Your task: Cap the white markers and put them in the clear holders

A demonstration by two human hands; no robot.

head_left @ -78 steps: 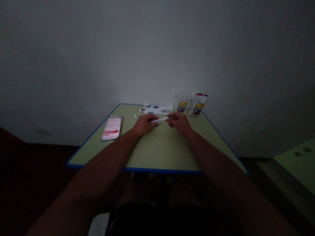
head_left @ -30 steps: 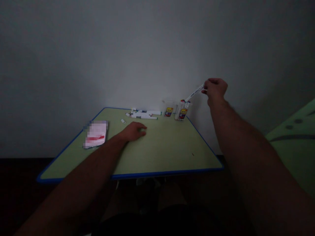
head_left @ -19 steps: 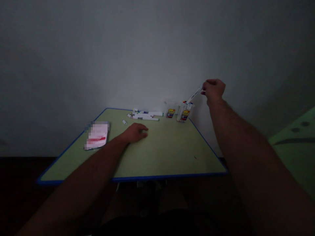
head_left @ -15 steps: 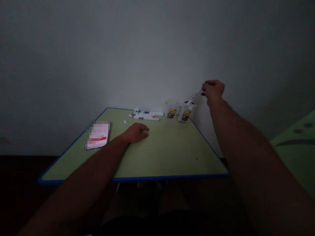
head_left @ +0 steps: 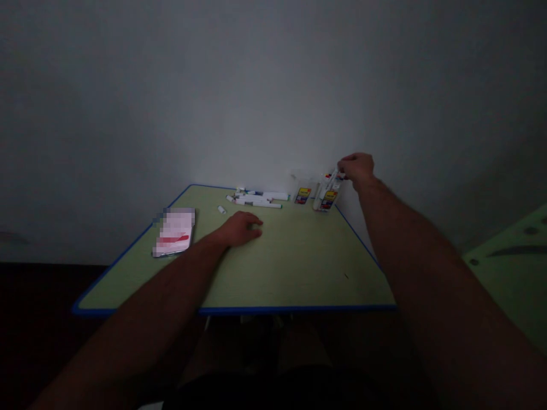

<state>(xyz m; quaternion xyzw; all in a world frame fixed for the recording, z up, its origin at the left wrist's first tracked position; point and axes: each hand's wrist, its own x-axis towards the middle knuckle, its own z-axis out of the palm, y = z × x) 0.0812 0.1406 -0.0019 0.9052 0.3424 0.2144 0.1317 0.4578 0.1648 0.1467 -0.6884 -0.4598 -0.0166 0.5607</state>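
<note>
My right hand (head_left: 358, 168) pinches the upper end of a white marker (head_left: 333, 179), whose lower part is inside a clear marker box (head_left: 328, 200) at the table's back right. Other markers with coloured ends stand in that box. Just left of it is a second clear box (head_left: 302, 196) with the same yellow and red label. My left hand (head_left: 241, 229) rests on the green table, fingers apart and holding nothing. Several white markers (head_left: 258, 200) lie behind it near the wall, and a loose white cap (head_left: 221, 209) lies behind the left wrist.
The green table (head_left: 294, 267) has a blue rim and stands against a grey wall. A flat pinkish-white item (head_left: 174, 230), partly pixelated, lies on its left side. At the far right is a green surface (head_left: 508, 267) with dark marks.
My right hand has moved down and left, lowering the marker deeper into the box. My left hand keeps its place on the table. The whole view has shifted slightly.
</note>
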